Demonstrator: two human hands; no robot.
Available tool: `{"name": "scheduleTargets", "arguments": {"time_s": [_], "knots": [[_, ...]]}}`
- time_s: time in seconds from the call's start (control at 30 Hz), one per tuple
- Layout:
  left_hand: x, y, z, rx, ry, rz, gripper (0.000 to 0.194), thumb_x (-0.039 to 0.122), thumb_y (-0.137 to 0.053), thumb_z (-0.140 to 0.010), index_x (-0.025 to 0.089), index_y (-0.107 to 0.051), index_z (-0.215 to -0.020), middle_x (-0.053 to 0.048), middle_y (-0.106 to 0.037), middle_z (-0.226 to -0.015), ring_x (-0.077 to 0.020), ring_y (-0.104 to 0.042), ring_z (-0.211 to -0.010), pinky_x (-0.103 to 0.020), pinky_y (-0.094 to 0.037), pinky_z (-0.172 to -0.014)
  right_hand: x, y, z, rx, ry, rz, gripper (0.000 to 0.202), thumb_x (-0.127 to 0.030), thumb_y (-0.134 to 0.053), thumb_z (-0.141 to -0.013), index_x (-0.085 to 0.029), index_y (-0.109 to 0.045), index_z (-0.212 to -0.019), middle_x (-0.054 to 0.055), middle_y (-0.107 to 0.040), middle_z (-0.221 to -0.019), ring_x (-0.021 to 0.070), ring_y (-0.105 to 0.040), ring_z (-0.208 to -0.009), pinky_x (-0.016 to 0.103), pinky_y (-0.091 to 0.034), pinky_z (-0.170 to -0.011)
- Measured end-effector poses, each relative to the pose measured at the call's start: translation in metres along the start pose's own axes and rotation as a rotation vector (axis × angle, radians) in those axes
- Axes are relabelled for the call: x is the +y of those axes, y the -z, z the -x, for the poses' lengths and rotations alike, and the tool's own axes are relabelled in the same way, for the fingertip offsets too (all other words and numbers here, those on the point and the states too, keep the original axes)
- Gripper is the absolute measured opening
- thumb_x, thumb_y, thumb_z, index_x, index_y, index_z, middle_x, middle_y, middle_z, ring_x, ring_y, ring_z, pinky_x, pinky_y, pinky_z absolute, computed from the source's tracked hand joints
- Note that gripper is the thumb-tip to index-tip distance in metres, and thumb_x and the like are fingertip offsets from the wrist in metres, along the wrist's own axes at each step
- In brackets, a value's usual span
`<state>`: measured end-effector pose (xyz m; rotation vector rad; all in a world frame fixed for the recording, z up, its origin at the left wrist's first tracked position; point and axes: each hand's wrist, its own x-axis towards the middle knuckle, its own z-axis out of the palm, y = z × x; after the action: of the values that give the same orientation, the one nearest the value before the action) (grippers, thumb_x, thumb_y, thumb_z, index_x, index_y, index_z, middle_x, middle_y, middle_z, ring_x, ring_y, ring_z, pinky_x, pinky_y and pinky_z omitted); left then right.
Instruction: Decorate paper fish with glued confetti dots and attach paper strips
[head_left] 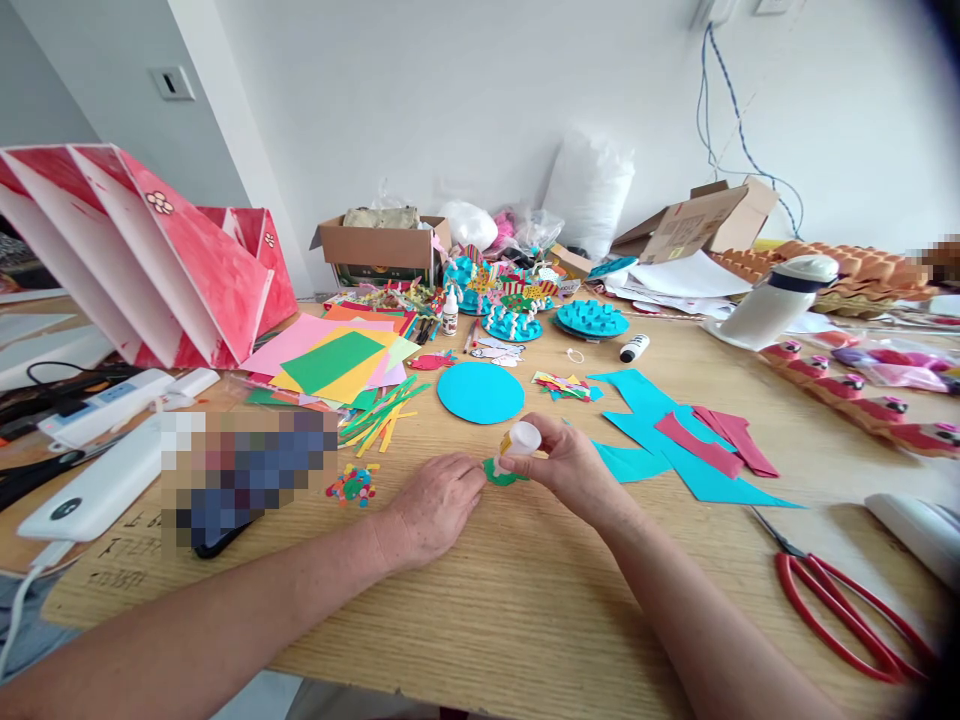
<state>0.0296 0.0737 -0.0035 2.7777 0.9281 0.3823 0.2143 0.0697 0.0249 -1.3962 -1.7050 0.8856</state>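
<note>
My right hand (pixel 570 470) is closed around a small white glue bottle (pixel 519 441), tipped with its nozzle down over a green paper cutout (pixel 501 473). My left hand (pixel 439 505) has its fingers bent together at the left edge of that cutout, holding it against the table; its fingertips are partly hidden. Just beyond the hands lies a blue paper circle (pixel 481 392). Left of my left hand is a little heap of coloured paper dots (pixel 354 486). Green and yellow paper strips (pixel 381 415) lie behind the dots.
Blue paper offcuts (pixel 637 415) and red pieces (pixel 697 445) lie to the right, with red-handled scissors (pixel 832 590) nearer me. Coloured sheets (pixel 337 362), a blurred-out phone (pixel 255 480) and a white power bank (pixel 90 490) are on the left. Blue paper crafts (pixel 592 318) stand at the back.
</note>
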Motion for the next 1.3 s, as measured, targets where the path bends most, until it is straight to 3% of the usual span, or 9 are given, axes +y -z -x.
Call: {"name": "scheduleTargets", "arguments": {"time_s": [0.3, 0.57, 1.0, 1.3], "knots": [[-0.001, -0.001, -0.001, -0.002, -0.009, -0.057, 0.015, 0.008, -0.037, -0.082, 0.015, -0.05, -0.086, -0.004, -0.055, -0.088, -0.0162, -0.05, -0.086, -0.031, -0.042, -0.081, 0.002, 0.004, 0.0, -0.01, 0.002, -0.003, 0.019, -0.033, -0.063, -0.063, -0.018, -0.052, -0.067, -0.003, -0.057, -0.064, 0.0125, -0.051, -0.062, 0.023, -0.039, -0.056], [-0.003, -0.007, 0.0, 0.024, -0.034, -0.061, 0.014, 0.009, -0.038, -0.081, 0.015, -0.049, -0.085, -0.005, -0.054, -0.09, -0.017, -0.05, -0.088, -0.032, -0.042, -0.082, 0.005, -0.004, -0.007, 0.065, -0.028, 0.03, 0.022, -0.037, -0.064, -0.061, -0.019, -0.052, -0.067, -0.004, -0.056, -0.064, 0.0122, -0.049, -0.061, 0.023, -0.038, -0.056], [-0.005, -0.012, -0.001, 0.046, -0.014, -0.034, 0.012, 0.01, -0.039, -0.081, 0.016, -0.049, -0.085, -0.004, -0.054, -0.091, -0.0164, -0.05, -0.09, -0.033, -0.042, -0.084, 0.0, -0.01, -0.01, 0.083, -0.026, 0.006, 0.021, -0.033, -0.063, -0.061, -0.018, -0.049, -0.066, -0.004, -0.055, -0.063, 0.011, -0.048, -0.058, 0.022, -0.036, -0.053], [-0.002, -0.006, -0.001, 0.024, 0.0, -0.02, 0.013, 0.01, -0.039, -0.082, 0.016, -0.049, -0.088, -0.005, -0.054, -0.095, -0.017, -0.05, -0.093, -0.033, -0.041, -0.084, 0.008, 0.0, -0.01, 0.092, -0.005, 0.041, 0.022, -0.036, -0.063, -0.063, -0.019, -0.049, -0.066, -0.004, -0.054, -0.061, 0.0113, -0.048, -0.059, 0.022, -0.037, -0.055]]}}
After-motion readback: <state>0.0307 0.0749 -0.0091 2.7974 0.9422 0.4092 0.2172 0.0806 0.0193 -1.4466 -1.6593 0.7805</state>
